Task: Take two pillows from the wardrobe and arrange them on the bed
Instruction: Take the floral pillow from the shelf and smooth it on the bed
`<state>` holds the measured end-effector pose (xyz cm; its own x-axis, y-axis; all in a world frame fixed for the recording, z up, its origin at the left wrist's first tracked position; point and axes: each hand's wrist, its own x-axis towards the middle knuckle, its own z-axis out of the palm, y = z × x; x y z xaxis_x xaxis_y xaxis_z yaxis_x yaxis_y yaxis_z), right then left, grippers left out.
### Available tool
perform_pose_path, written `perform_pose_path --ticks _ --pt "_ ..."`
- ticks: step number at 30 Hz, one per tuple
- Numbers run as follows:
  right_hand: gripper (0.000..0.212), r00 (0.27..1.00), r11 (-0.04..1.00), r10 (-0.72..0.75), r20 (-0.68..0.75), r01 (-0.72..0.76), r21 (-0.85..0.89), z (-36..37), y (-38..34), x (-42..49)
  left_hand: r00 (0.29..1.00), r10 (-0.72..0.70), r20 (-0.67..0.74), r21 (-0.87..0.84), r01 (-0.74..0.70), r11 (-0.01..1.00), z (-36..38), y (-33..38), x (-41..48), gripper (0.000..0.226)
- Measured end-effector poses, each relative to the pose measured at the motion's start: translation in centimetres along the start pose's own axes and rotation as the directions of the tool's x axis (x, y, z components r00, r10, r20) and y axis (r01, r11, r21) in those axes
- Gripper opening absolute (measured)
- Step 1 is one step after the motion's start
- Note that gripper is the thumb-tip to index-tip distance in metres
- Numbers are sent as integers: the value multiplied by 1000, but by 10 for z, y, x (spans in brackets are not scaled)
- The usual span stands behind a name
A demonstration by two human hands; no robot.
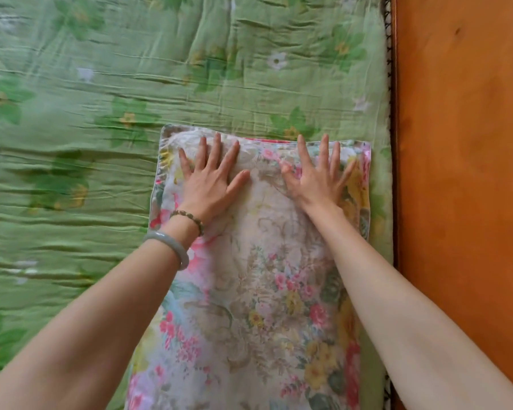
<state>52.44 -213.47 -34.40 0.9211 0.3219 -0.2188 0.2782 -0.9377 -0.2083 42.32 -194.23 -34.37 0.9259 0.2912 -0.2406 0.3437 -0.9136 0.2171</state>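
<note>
Green floral bedding (107,93) carries the pillow (258,261) beside the wooden headboard (462,173). Left hand (211,184) and right hand (317,179) press flat, fingers spread; uneven pushing could skew it away from the headboard.

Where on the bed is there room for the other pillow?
The green quilt lies bare left of the floral pillow and beyond its far edge. The right is crowded: the pillow lies near the wooden board, both hands flat on it.

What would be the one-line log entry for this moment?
left hand flat on floral pillow | right hand flat on it | pillow on green bedspread
</note>
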Motion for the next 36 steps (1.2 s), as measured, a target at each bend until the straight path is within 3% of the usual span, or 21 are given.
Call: perform_pose_path --ticks 4,7,10,13,15,18,26,31,34,36 --pt "70 997 992 -7 76 16 -123 26 7 -1 995 -3 102 -8 4 1000 19 -4 4 69" --pt "69 994 993 17 110 -4 -117 23 4 5 989 -35 140 -1 36 999 10 -3 11 65" --pt "67 1000 1000 11 10 -11 8 9 -3 7 1000 -11 -21 35 12 999 1 7 7 64" --pt "63 968 967 -196 -153 217 131 -2 -27 6 977 156 -149 57 -149 987 -2 28 5 67" --pt "58 938 928 -342 -53 346 137 0 -44 2 976 199 -90 97 -190 977 2 35 6 65" --pt "54 911 914 -396 120 403 -45 16 -40 1 983 184 -10 158 -181 971 14 26 7 67" --pt "71 972 963 -215 94 227 -147 17 53 19 1000 -26 -12 156 28 987 22 -49 8 73" --pt "63 993 989 -51 105 65 -133 3 90 21 981 -187 54 110 180 977 15 -82 -13 71" --pt "59 976 982 181 -123 -185 -24 -15 76 11 975 -196 -102 117 208 971 -1 -63 -23 65" --pt "57 943 985 169 -288 -148 93 -20 39 -9 971 -111 -210 156 146 977 -7 -32 -32 68"
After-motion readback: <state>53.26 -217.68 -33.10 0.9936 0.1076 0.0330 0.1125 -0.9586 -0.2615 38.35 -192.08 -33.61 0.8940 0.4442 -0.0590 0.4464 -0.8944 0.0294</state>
